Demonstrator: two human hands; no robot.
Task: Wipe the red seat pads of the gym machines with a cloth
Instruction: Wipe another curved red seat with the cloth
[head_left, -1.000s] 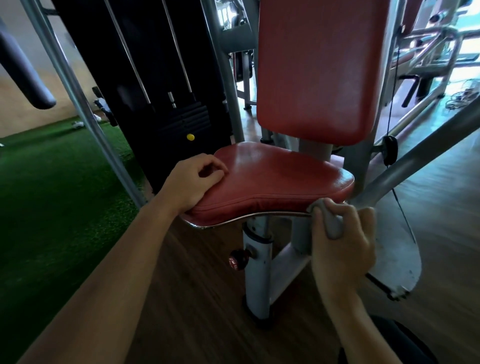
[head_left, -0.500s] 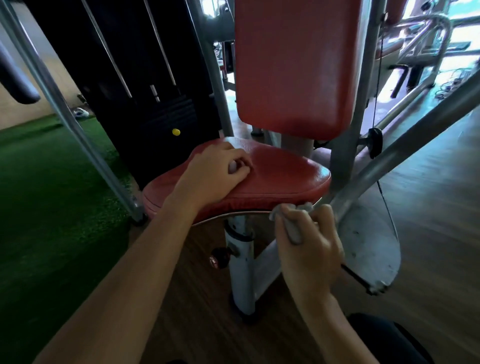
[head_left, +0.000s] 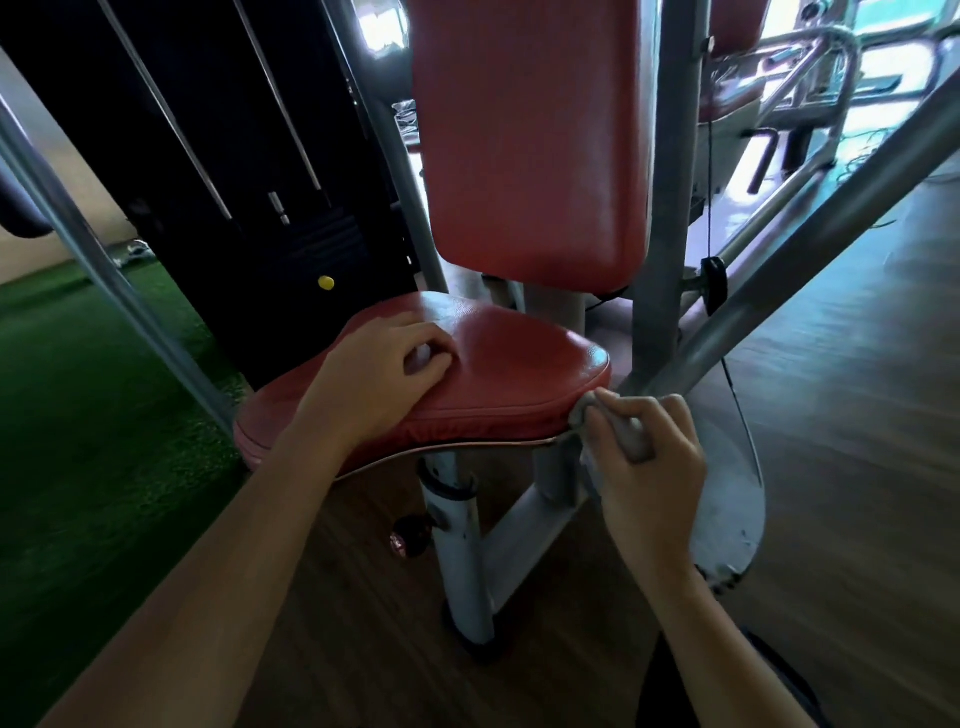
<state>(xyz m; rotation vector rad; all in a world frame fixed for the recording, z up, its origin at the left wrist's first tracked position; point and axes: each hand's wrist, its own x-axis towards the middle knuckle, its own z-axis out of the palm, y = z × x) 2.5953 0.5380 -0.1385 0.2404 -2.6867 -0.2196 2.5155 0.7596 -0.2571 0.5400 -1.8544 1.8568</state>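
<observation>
Right hand (head_left: 649, 457) has slid the cloth (head_left: 583, 414) along the front rim to the right corner of the red seat pad (head_left: 519, 364). Its fingers are clenched round the wad to press it against the edge. Left hand (head_left: 384, 374), fingers curled and holding nothing, bears on the pad top, probably as a brace. Beyond stands the upright back pad (head_left: 530, 145).

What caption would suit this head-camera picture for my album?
Right hand presses a crumpled grey cloth to a corner of the glossy red seat pad; left hand rests on top.
</observation>
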